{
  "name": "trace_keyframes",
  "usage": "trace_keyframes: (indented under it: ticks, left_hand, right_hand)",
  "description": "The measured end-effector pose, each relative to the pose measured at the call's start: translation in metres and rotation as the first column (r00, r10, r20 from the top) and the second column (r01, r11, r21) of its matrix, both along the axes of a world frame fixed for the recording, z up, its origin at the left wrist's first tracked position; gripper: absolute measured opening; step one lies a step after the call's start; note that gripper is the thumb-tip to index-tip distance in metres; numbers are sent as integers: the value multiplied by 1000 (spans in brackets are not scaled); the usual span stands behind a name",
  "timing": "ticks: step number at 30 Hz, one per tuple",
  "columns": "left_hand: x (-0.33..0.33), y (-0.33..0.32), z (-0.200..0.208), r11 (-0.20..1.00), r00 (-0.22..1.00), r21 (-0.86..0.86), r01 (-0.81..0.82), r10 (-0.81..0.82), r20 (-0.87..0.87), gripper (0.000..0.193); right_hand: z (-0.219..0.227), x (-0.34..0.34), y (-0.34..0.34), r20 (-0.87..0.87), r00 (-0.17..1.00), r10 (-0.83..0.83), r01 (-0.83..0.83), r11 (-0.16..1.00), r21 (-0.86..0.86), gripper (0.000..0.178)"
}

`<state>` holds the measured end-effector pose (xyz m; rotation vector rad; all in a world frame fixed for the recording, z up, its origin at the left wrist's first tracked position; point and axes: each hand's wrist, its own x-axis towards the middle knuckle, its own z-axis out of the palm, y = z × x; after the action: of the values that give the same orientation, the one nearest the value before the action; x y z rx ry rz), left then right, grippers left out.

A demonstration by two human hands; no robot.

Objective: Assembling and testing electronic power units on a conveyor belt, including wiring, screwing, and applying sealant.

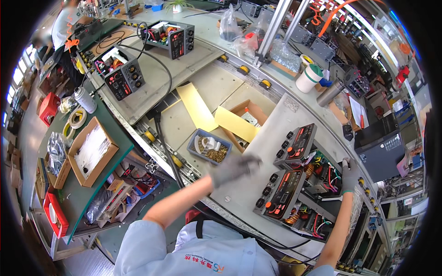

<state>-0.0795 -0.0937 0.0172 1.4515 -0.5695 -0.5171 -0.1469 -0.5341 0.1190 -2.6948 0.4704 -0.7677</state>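
My left hand [235, 169], in a grey glove, is over the near end of the conveyor board, beside a blue bin [189, 146] of small brass-coloured parts. Motion smears its fingers, and I see nothing in it. My right hand [351, 175], in a grey glove, lies at the back of two open power units, its fingers stretched along the rear edge. The nearer unit [284, 195] and the farther unit [301, 141] have black front panels with orange and black knobs. Coloured wires and copper coils show inside both. Whether my right fingertips touch the farther unit's frame is unclear.
Two similar open units [123, 78] stand on a board farther up the line, a black cable [169, 76] looping past them. Yellow cards [197, 106] lie beside a cardboard box [251, 108]. On the left bench is a carton [94, 154] of white strips. Another person [69, 27] stands far left.
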Motion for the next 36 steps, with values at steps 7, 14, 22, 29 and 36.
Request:
trace_keyframes:
  ticks: [7, 14, 22, 29, 36]
  left_hand:
    - [132, -17, 12, 691, 667, 429, -581, 103, 738, 19]
    - [111, 17, -1, 729, 609, 288, -621, 218, 762, 25]
    - [84, 110, 19, 437, 842, 727, -529, 159, 516, 31]
    - [49, 89, 2, 400, 735, 636, -660, 166, 658, 37]
    - [55, -21, 107, 971, 968, 16, -237, 235, 83, 34]
  right_hand:
    - [3, 12, 13, 15, 996, 88, -87, 996, -10, 12]
    - [1, 0, -4, -1, 996, 84, -84, 995, 48, 12]
    - [3, 3, 7, -28, 996, 88, -89, 995, -45, 14]
    - [3, 8, 15, 1, 995, 95, -94, 990, -107, 15]
    - [8, 4, 22, 160, 977, 138, -106, 975, -194, 20]
